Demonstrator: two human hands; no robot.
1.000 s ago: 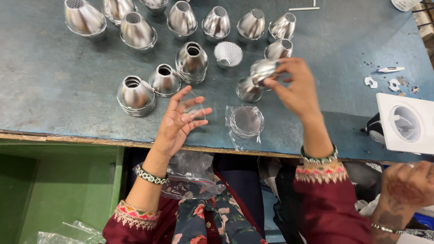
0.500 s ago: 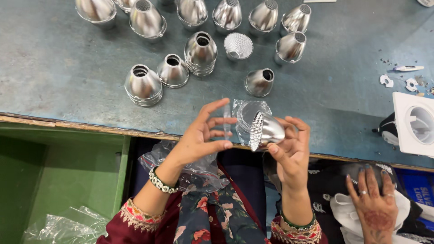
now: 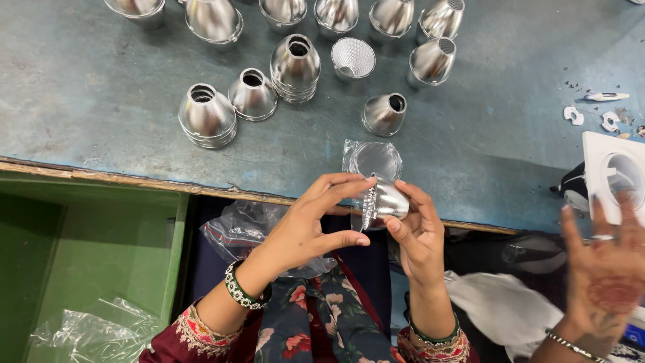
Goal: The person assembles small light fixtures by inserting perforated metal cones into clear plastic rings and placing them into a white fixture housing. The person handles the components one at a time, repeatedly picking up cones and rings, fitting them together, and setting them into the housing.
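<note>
While our right hand [image 3: 418, 232] curls its fingers around a shiny silver cone-shaped metal reflector [image 3: 384, 200], we hold it just off the near edge of the worn blue-grey metal table [image 3: 101, 87], above our lap. Our left hand [image 3: 310, 222] is half open, its fingertips touching the reflector's wide rim and its thumb spread below, gripping nothing on its own. Just beyond the reflector, a clear plastic bag with a round disc [image 3: 373, 160] lies on the table near its edge. Farther back stand more silver reflectors; the nearest single one [image 3: 384, 113] lies tilted, and a stacked pair [image 3: 294, 66] stands upright. At the right edge, another person's open hand with henna patterns [image 3: 608, 269] hovers beside a white square lamp frame [image 3: 615, 176].
</note>
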